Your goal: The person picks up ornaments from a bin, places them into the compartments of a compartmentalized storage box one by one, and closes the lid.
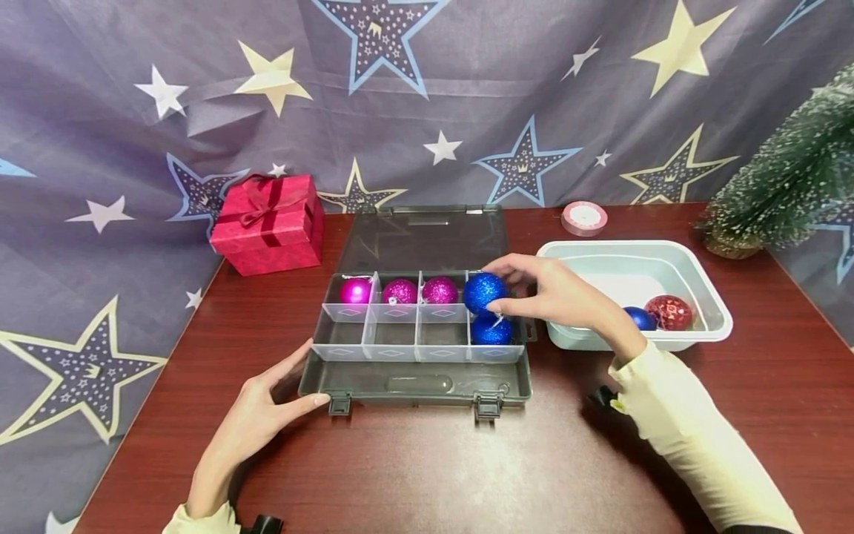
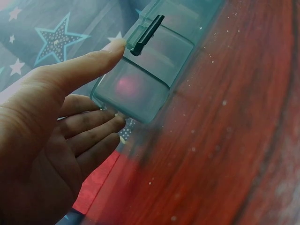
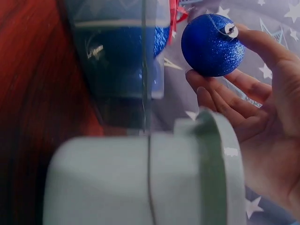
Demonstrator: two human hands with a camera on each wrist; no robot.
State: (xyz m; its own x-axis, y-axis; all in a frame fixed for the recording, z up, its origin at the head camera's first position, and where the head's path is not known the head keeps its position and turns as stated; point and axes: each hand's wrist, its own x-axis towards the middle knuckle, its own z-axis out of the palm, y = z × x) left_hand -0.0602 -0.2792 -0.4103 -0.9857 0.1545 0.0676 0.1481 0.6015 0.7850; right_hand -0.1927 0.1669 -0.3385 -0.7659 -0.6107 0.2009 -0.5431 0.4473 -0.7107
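My right hand (image 1: 557,293) pinches a blue glitter Christmas ball (image 1: 485,294) between thumb and fingers, over the rear right compartment of a divided plastic case (image 1: 414,377). In the right wrist view this ball (image 3: 211,44) shows its silver cap and loop, above the case wall. Another blue ball (image 1: 491,331) sits in the compartment in front. Three magenta balls, one shiny (image 1: 356,291) and two glittery (image 1: 400,292), fill the other rear compartments. At the case's front left corner rests my left hand (image 1: 256,408), thumb on the front edge by a latch, straight fingers along the side.
A pale plastic tub (image 1: 714,326) on the right holds a blue ball (image 1: 640,319) and a red ball (image 1: 670,313). The case's lid (image 1: 427,237) leans back, raised. Behind stand a red gift box (image 1: 267,226), a ribbon roll (image 1: 584,218) and a small frosted tree (image 1: 780,170).
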